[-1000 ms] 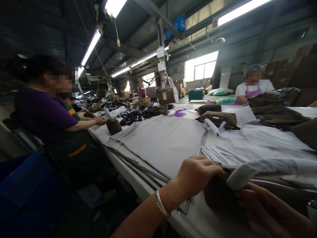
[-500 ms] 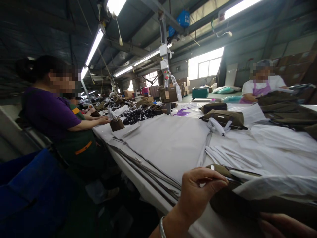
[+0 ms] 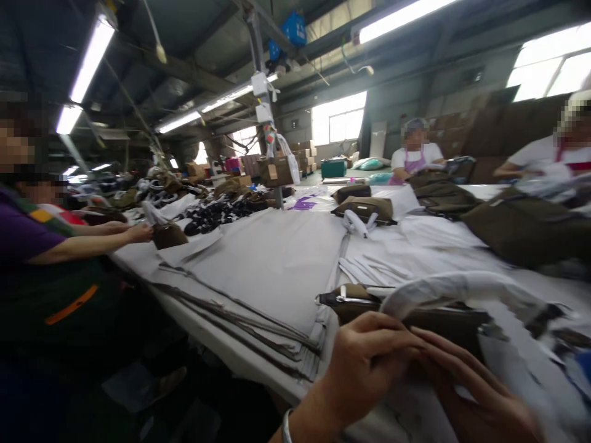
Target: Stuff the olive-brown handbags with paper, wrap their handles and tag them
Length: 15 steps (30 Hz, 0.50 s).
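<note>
My left hand [image 3: 364, 363] is at the table's near edge, fingers curled against the front of a dark brown bag [image 3: 415, 314] with a white-wrapped handle [image 3: 462, 286]. My right hand [image 3: 471, 394] lies beside it, fingers stretched along the bag's lower front and touching the left hand's fingertips. A silver bracelet [image 3: 287, 431] is on my left wrist. The bag lies on its side on the white-covered table [image 3: 277, 264]. How firmly either hand holds the bag is blurred.
A stack of grey paper sheets [image 3: 258, 277] covers the table to the left. More brown bags [image 3: 364, 209] and dark fabric piles [image 3: 521, 227] lie farther back. A person in purple [image 3: 41, 258] works at the left; two people in white sit across at the right.
The view swung to the right. My right hand rose from the bottom edge onto the bag's front, meeting my left hand. The bag now lies more in the middle of the picture.
</note>
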{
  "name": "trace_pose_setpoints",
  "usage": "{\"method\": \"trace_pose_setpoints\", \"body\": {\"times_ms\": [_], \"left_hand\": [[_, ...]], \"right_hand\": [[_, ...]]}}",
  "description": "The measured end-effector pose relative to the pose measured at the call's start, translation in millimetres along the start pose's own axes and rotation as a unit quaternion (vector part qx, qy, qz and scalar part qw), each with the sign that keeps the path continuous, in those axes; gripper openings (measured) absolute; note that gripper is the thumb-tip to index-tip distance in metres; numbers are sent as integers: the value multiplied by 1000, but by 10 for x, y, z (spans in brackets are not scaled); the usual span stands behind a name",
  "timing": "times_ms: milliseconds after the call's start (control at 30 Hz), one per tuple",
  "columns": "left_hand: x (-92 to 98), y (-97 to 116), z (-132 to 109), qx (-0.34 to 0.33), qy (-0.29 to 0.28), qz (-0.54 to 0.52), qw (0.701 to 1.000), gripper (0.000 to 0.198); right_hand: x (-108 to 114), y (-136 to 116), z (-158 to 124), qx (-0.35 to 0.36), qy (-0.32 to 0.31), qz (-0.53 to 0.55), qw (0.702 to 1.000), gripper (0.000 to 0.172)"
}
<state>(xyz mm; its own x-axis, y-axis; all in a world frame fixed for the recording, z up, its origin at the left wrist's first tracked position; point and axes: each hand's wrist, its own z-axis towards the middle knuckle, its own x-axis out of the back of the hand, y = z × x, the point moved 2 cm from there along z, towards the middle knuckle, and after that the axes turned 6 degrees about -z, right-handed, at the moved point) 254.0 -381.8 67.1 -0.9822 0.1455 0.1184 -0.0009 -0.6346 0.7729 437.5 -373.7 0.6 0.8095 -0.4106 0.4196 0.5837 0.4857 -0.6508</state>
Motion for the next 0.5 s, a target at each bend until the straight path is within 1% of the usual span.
{"method": "trace_pose_setpoints", "body": {"times_ms": [33,67,133,167,233,333,400,500], "left_hand": [[2,-1,5,4,4,19,1000,20],[5,-10,10,11,6,33,999,21],[8,-40,16,19,7,46,999,23],[9,-56,18,19,6,48,999,23],[8,-78,21,16,6,52,998,21],[8,-93,27,4,11,79,997,19],[12,-99,26,-3,14,102,995,19],[17,-114,9,-10,19,122,992,17]], "right_hand": [[17,-130,36,39,11,-22,999,16],[33,-242,72,64,48,-31,996,14],[33,-388,132,70,88,-35,993,10],[25,-424,153,60,92,-26,994,8],[5,-435,171,10,74,6,997,5],[-14,-370,165,-113,40,71,990,12],[-31,-324,161,-184,24,145,972,18],[-77,-281,156,-242,0,276,930,24]]}}
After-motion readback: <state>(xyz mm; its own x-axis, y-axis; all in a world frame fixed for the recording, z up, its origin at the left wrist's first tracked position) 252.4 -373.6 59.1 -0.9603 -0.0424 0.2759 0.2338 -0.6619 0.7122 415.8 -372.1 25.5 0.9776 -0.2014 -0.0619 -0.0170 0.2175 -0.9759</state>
